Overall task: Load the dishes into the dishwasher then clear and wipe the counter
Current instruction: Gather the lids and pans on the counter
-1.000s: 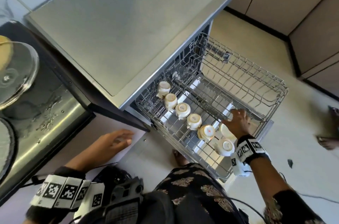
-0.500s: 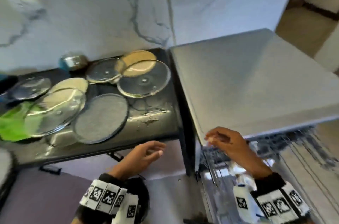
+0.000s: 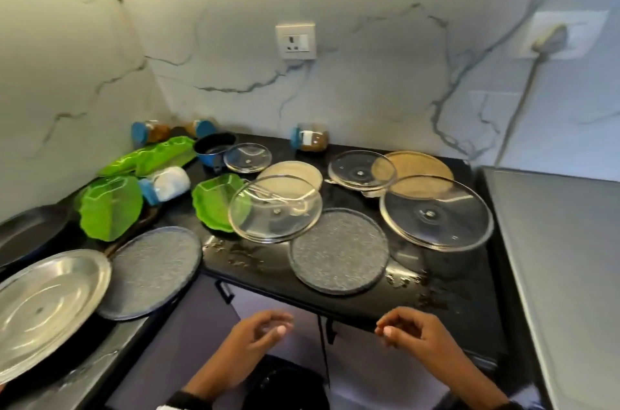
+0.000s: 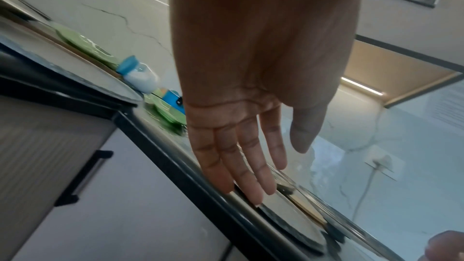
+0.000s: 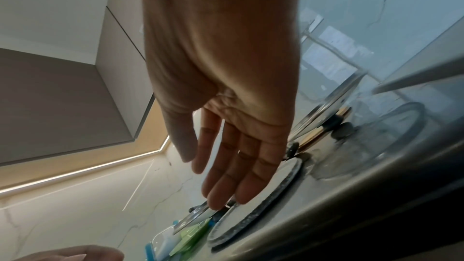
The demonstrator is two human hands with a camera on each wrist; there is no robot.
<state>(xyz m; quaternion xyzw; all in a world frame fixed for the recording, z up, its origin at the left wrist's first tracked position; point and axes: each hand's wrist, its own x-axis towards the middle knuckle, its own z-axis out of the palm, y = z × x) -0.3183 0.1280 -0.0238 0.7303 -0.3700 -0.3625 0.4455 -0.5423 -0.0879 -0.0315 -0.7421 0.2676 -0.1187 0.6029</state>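
The black counter (image 3: 446, 278) carries several dishes: a grey speckled plate (image 3: 339, 250) near its front edge, a second grey plate (image 3: 151, 272) to the left, a steel plate (image 3: 43, 305), glass lids (image 3: 275, 208) (image 3: 436, 211), tan plates (image 3: 417, 166) and green leaf-shaped plates (image 3: 109, 206). My left hand (image 3: 260, 334) and right hand (image 3: 402, 330) hover empty just in front of the counter edge, fingers relaxed. The wrist views show the left hand (image 4: 251, 170) and the right hand (image 5: 226, 170) with straight fingers, touching nothing. The dishwasher top (image 3: 563, 258) lies at the right.
Jars with blue lids (image 3: 310, 138) (image 3: 149, 132) stand along the marble wall, and a white one (image 3: 166, 184) lies on its side. A blue pot (image 3: 214, 149) sits at the back. Crumbs and wet marks (image 3: 241, 255) spot the counter. A wall socket (image 3: 296, 40) is above.
My view swung from the open dishwasher rack up to the counter. The right hand left the rack of cups and came up beside the left hand, before the counter edge.
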